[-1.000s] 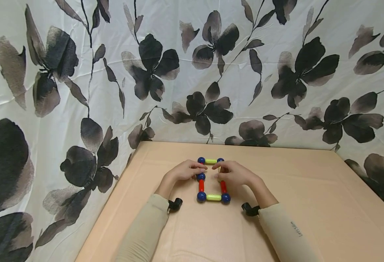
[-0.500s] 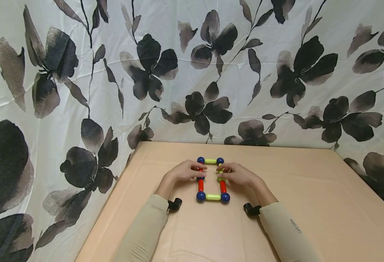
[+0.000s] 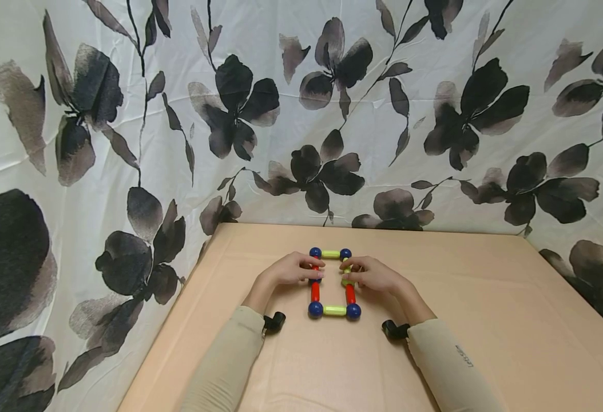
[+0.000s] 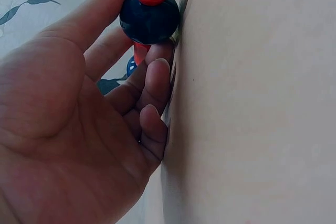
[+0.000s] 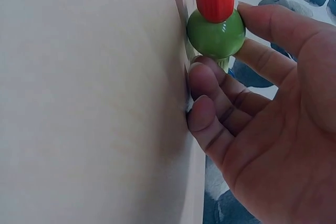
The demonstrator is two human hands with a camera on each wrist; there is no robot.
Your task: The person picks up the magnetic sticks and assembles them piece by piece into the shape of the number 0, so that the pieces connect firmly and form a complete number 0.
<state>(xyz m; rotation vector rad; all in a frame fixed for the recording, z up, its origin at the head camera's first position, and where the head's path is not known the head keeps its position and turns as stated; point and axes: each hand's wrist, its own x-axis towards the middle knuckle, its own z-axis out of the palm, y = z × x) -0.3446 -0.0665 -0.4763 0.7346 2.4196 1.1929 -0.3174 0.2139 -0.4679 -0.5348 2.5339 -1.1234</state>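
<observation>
A rectangle of magnetic rods and balls lies on the table, with a blue ball (image 3: 316, 309) at the near left corner and another blue ball (image 3: 353, 311) at the near right. My left hand (image 3: 290, 269) pinches the dark blue middle ball (image 4: 149, 18) of the left side, thumb on its outer face. Opposite, my right hand (image 3: 376, 273) holds the green middle ball (image 5: 216, 32) between thumb and fingers. Red rods (image 3: 315, 292) run from both middle balls toward me. A yellow-green rod (image 3: 334, 311) forms the near side, and another yellow-green rod (image 3: 330, 254) the far side.
The tan table (image 3: 487, 320) extends around the rectangle, its far edge just beyond it. A floral cloth (image 3: 409, 114) hangs behind and at the left. Black wrist cameras (image 3: 274, 321) sit on both wrists.
My right hand has shifted slightly outward and its fingers have settled at the green ball, baring more of the right side. The left hand and the rectangle look almost still.
</observation>
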